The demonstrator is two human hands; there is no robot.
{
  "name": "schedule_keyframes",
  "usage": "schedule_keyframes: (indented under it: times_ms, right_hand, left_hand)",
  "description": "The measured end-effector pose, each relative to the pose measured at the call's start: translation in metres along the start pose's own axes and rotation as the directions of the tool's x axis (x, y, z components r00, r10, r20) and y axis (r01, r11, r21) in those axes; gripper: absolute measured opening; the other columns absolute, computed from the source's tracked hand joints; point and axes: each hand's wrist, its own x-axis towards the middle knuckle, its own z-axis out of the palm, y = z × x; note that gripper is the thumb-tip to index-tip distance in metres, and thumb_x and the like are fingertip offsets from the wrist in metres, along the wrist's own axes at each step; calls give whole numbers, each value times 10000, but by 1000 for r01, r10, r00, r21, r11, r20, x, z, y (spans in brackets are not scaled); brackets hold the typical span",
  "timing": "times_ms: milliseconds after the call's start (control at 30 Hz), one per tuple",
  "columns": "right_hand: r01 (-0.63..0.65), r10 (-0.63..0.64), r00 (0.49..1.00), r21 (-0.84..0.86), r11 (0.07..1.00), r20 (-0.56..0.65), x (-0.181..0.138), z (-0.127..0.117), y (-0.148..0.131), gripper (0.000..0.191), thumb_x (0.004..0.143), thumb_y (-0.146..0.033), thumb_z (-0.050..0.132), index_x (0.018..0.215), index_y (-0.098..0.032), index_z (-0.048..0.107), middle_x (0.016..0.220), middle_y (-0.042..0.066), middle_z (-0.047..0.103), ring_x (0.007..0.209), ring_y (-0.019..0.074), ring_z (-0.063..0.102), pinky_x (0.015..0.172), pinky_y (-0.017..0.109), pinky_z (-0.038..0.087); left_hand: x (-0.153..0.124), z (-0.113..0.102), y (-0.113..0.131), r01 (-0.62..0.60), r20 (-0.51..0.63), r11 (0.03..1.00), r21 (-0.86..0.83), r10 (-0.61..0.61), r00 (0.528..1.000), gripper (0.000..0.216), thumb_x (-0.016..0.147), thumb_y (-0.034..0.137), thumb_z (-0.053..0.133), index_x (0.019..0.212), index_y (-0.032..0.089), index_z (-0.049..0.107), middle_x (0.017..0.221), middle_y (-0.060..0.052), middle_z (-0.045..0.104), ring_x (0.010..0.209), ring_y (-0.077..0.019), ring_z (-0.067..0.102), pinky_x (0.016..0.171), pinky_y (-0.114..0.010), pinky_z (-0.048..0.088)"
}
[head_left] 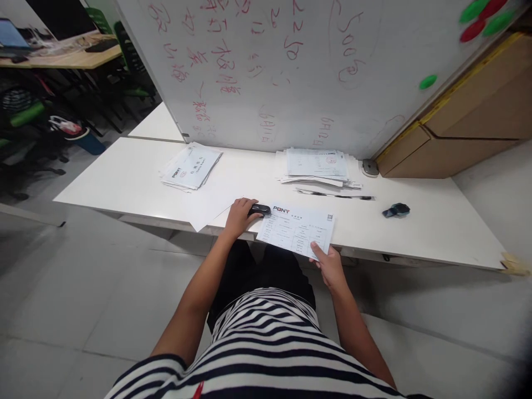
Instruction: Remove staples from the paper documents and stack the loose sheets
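A printed form (297,228) with a "PONY" heading lies at the near edge of the white table (124,183). My left hand (240,216) rests on the table and presses a small black stapler (259,210) against the form's top left corner. My right hand (330,265) pinches the form's lower right corner, thumb on top, where the sheet hangs over the table edge.
A stack of papers (320,166) lies at the back middle, with a black pen (338,195) in front of it. Another pile of forms (191,167) sits at the left. A dark small object (396,210) lies at the right. A whiteboard (291,66) stands behind, cardboard boxes (469,122) to its right.
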Motion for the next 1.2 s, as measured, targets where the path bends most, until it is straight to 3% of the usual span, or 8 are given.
schedule_keyframes:
  times_ms: [167,367,467,600,800,967,1100,1200]
  right_hand:
    - [-11,11,1000,7,1000,18,4,4,0,484,654,-501,768,959,-138,668,822,58,699,490,88,500,406,226,367]
    - [-21,20,1000,14,1000,21,4,5,2,503,647,-494,773,982,-138,658,846,58,699,502,85,499,401,217,363]
    - [-18,17,1000,13,1000,13,3,5,4,510,643,-497,774,984,-136,659,862,62,701,502,85,497,395,215,349]
    - [1,-2,1000,12,1000,31,2,4,8,498,663,-504,759,987,-137,666,820,54,699,488,86,498,386,213,319]
    - [3,-4,1000,16,1000,26,2,4,9,471,677,-509,748,961,-143,669,806,58,702,488,94,510,378,209,296]
    - [-11,11,1000,26,1000,8,0,7,6,483,665,-499,759,970,-136,663,863,70,706,488,85,492,390,219,336]
    - [-7,7,1000,10,1000,21,-1,7,4,477,681,-508,745,956,-127,666,799,65,700,488,95,502,388,218,322]
    - [13,-13,1000,10,1000,16,-1,7,4,480,678,-515,744,943,-122,666,760,58,694,483,101,507,382,214,302]
  left_hand:
    - [0,-15,8,17,88,1000,-4,-17,996,519,859,539,533,1286,245,525,1210,-72,590,1136,-259,492,975,-394,389]
    - [32,-31,24,175,149,985,5,-174,973,532,965,537,206,1120,261,634,1203,-46,625,1171,-238,511,1031,-447,335]
    - [57,-21,34,165,114,986,2,-165,980,533,955,560,221,1163,254,605,1261,-51,596,1234,-251,467,1062,-469,308]
    - [75,8,40,164,167,985,53,-171,971,555,931,594,261,1203,224,572,1356,-102,523,1354,-328,329,1082,-567,243]
    - [74,27,38,183,163,973,138,-204,965,544,906,581,341,1212,183,550,1426,-162,435,1420,-389,175,1083,-643,171]
    - [68,28,44,103,96,983,150,-118,988,490,921,513,366,1201,159,556,1410,-177,442,1432,-373,149,1116,-629,98]
    - [70,24,42,157,104,984,89,-166,981,503,900,553,410,1166,163,581,1341,-162,521,1388,-383,251,1081,-610,218]
    - [70,10,41,220,39,963,-157,-217,975,476,918,564,381,1143,198,586,1248,-110,601,1263,-304,450,1015,-486,382]
